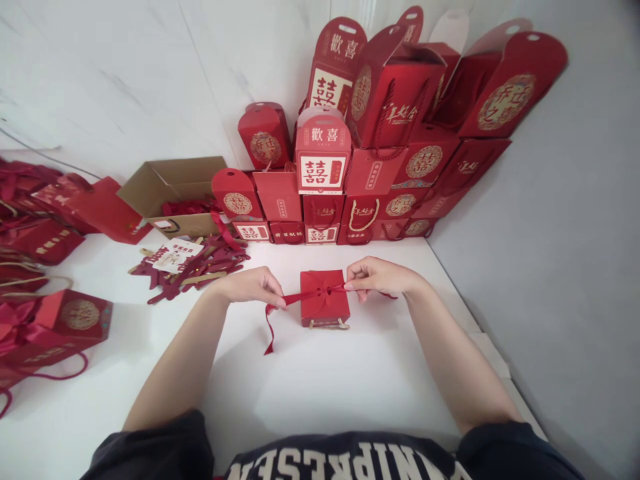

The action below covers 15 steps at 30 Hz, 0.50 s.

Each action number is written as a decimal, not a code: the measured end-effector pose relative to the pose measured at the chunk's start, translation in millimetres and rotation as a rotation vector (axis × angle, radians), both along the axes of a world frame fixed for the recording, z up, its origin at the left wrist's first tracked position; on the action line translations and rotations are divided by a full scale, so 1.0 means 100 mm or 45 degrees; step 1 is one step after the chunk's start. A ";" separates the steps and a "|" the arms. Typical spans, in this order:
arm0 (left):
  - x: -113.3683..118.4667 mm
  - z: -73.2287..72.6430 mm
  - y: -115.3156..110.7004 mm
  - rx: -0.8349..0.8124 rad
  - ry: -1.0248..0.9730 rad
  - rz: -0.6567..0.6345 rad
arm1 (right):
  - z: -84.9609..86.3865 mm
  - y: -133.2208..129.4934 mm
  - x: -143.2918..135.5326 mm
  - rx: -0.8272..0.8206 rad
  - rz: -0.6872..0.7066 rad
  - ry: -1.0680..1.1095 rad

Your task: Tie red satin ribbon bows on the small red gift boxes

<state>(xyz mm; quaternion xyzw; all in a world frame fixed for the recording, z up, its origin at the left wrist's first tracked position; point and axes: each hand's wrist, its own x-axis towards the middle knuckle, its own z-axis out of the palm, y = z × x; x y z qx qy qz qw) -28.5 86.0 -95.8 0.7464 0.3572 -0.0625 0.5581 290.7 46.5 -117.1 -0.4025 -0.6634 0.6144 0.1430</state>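
A small red gift box stands on the white table in front of me, with a twisted cord handle at its near side. Across its top runs a red ribbon, passing through the holes in the folded flaps. My left hand pinches one end of the ribbon to the left of the box, and a loose tail hangs below the fingers. At the box's right edge my right hand pinches the other end, whose tail shows beyond the hand. The ribbon is stretched between both hands.
Red gift boxes are stacked against the wall at the back. Left of them stands an open cardboard box with red ribbons inside. Before it lies a pile of dark red pieces with a white card. More red boxes crowd the far left.
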 end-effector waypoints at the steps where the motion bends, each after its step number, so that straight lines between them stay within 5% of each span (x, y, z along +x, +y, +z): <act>1: -0.01 0.03 0.00 0.015 -0.041 -0.019 | 0.00 0.00 0.00 -0.002 0.001 -0.003; 5: 0.06 0.05 -0.05 0.169 -0.424 -0.011 | -0.01 0.01 -0.01 -0.025 -0.008 0.005; 9: 0.32 -0.21 -0.15 0.091 -0.923 0.194 | -0.04 0.02 -0.03 -0.051 -0.009 0.011; 12: 0.49 -0.37 -0.23 0.061 -0.994 0.431 | -0.04 0.02 -0.04 -0.050 -0.008 0.014; 15: 0.57 -0.38 -0.29 0.221 -0.871 0.592 | -0.03 0.01 -0.05 -0.051 -0.007 0.013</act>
